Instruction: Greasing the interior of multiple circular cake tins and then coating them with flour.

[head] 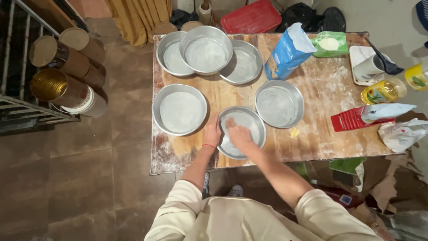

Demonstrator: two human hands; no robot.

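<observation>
L hand (212, 132) gripping rim of round metal pan (249, 122) at its left edge | R hand (239, 133) flat inside pan, fingers spread open on bottom | pan at table (321, 85) front edge, centre | nearby: 2nd pan (179, 110) left, 3rd pan (279, 103) right, blue flour bag (287, 51) behind

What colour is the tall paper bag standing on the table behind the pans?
The paper bag is blue with a white open top, seen in the head view.
</observation>
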